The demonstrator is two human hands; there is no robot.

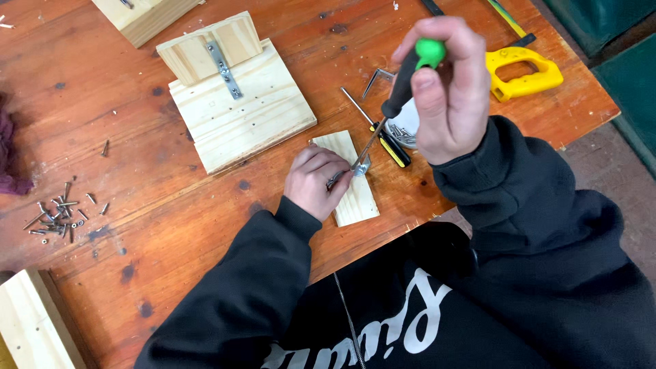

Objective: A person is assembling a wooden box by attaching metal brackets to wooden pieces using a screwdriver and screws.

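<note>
My right hand [447,96] grips a screwdriver with a black and green handle [412,68], its thin shaft slanting down to the left. The tip meets a small metal bracket [359,167] lying on a small pale wooden block [354,198]. My left hand [316,181] rests on that block and pinches the bracket in place with its fingertips. Both arms wear dark sleeves.
A larger wooden board with an upright block and metal strap [232,96] stands behind. A second screwdriver with a yellow and black handle [395,147] lies by a small dish of screws [404,126]. A yellow saw handle [523,72] lies at right. Loose screws [58,215] lie at left. A wood piece [31,328] sits at the bottom left.
</note>
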